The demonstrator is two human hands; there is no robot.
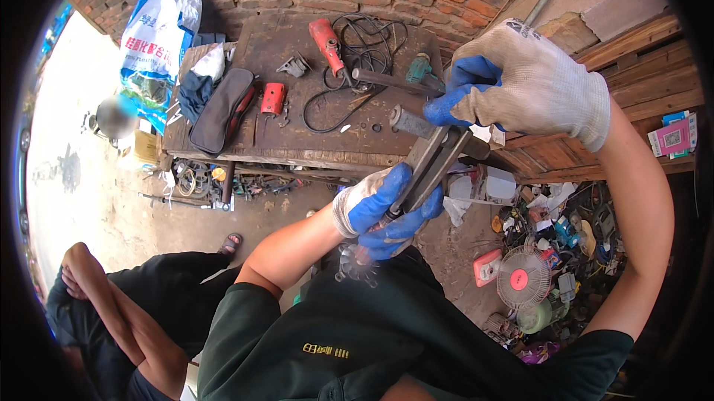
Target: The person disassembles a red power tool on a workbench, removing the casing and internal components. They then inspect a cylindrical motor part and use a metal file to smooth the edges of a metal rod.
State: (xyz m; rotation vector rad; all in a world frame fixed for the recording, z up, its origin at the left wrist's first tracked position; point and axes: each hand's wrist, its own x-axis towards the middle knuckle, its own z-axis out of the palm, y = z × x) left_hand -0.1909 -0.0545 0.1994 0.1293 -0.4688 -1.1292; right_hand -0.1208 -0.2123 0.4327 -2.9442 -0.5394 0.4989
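My left hand [390,211], in a white glove with blue coating, wraps round the lower end of a dark metal assembly [431,167] with two long parallel bars, like part of a bench vise. Below the fingers hangs a blurred, clear-looking piece [358,266] that I cannot name. My right hand [513,85], gloved alike, is closed above the assembly's upper end; what its fingers pinch is hidden. A round metal rod [390,79] reaches toward those fingertips from the left. Beside the bars lies a grey metal cylinder [409,122].
On the wooden workbench [286,133] lie a red power tool [327,43] with a coiled black cable, a red housing [273,98], a metal part [294,65] and a dark pouch [221,111]. A fan [523,277] stands amid clutter at right. Another person [160,297] sits at left, arms folded.
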